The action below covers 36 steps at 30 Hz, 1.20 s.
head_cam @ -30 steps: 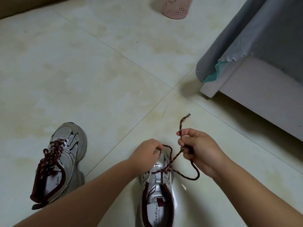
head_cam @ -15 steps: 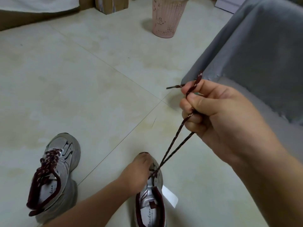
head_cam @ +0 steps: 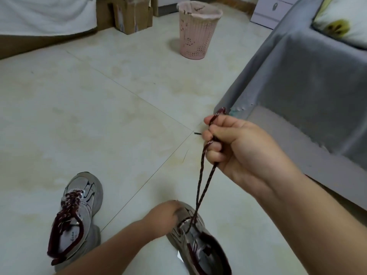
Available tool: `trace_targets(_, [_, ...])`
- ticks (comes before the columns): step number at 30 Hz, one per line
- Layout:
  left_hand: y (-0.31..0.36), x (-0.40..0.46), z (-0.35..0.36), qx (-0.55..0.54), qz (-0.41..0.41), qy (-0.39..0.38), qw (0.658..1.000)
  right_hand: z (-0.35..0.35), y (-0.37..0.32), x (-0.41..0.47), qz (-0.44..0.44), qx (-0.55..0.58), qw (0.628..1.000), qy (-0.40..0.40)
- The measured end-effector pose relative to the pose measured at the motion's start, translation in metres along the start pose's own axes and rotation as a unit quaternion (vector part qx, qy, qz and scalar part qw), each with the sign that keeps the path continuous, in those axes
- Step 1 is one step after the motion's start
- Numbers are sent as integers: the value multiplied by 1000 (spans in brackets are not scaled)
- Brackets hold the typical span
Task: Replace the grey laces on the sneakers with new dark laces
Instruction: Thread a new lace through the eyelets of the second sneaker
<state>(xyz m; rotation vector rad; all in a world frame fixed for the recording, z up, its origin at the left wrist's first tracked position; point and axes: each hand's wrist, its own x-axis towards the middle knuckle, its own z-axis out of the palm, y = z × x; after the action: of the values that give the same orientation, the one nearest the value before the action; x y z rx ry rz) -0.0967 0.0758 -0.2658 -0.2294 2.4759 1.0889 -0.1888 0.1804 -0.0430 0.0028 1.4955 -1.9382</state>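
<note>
Dark lace (head_cam: pixel 200 187) in right hand (head_cam: pixel 238 147)

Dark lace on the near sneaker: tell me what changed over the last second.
The right hand gathered both lace ends into its fist and pulled them up taut; the loose loop is gone. The left hand stays on the near sneaker; the laced sneaker hasn't moved.

Brightness: even, moderate indoor light with a greenish-grey cast
Shadows: soft; a faint one left of the pink basket (head_cam: pixel 199 31), a darker band under the grey-covered furniture (head_cam: pixel 309 80)
Glare: none on the pale tile floor (head_cam: pixel 83 108), only dull mottling
Blur: the left hand (head_cam: pixel 164 216) and the sneaker under it (head_cam: pixel 195 243) are smeared; the right hand (head_cam: pixel 238 147) and dark lace (head_cam: pixel 201 181) are fairly crisp
Distortion: wide-angle bending, tile seams and furniture edges lean outward toward the corners
Detail: soft, compressed, far boxes (head_cam: pixel 131 13) indistinct
</note>
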Motion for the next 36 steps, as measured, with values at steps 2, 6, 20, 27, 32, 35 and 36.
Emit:
trace_targets(2, [24,-8,-15,-70,3,19,997,-4,2,0,7,7,1000,22])
trace_targets(6, [84,-34,-46,-248,44,-34,967,-6,-2,-9,-2,6,999,52])
trace_targets(20, [137,-99,-122,-364,43,251,896,-7,-18,-35,-94,-220,967,85])
trace_targets(27, [171,-103,-138,-431,11,235,871,6,-20,-50,-167,-317,933,5])
trace_targets(32, [178,-98,-138,-513,12,164,843,-3,3,-45,-182,-452,872,-50])
trace_targets(35, [174,-92,-142,-516,2,146,844,-12,10,-40,-146,-534,829,-80])
trace_targets(36, [172,-90,-145,-514,-1,144,845,-14,10,-38,-131,-556,816,-89])
